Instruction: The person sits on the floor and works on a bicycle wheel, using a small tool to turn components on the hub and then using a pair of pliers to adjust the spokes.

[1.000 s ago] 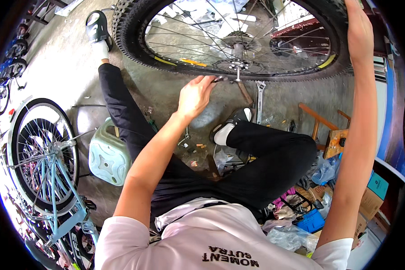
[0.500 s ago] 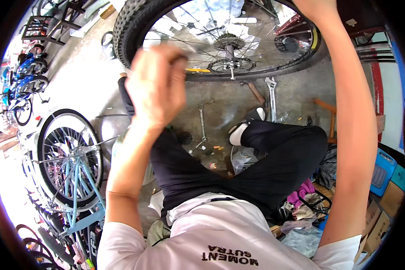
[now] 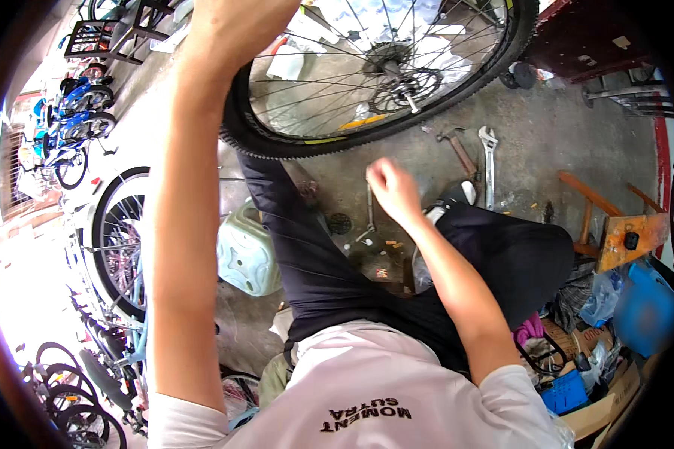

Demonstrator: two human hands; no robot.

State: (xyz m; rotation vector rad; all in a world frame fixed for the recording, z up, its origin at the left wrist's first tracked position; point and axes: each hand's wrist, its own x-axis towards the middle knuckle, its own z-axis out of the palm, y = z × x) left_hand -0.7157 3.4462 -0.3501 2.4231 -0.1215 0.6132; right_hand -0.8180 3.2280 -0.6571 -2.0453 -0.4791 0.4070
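Note:
A bicycle wheel [image 3: 296,148] with a black knobbly tyre, cassette and disc rotor [image 3: 404,90] is tilted at the top of the view, its upper part cut off. My left hand [image 3: 240,30] is raised at the wheel's left side, over the tyre; its fingers lie beyond the upper edge. Just below the tyre, my right hand [image 3: 395,192] is closed, apart from the wheel. Whether it holds anything small is hidden. Beneath that hand lies a spanner [image 3: 371,209] on the floor. Farther right are a hammer [image 3: 460,153] and a large adjustable wrench [image 3: 489,165].
A pale green plastic stool [image 3: 249,254] stands left of my legs. Several bicycles, one with a light blue frame, line the left side. At right are a wooden stool [image 3: 614,239], a blue plastic piece [image 3: 646,307], bags and cardboard. Small scraps lie between my feet.
My left hand has gone up from the wheel's lower left to the upper edge. My right hand has come down from the wheel's upper right to below the tyre. The wheel's tilt has changed.

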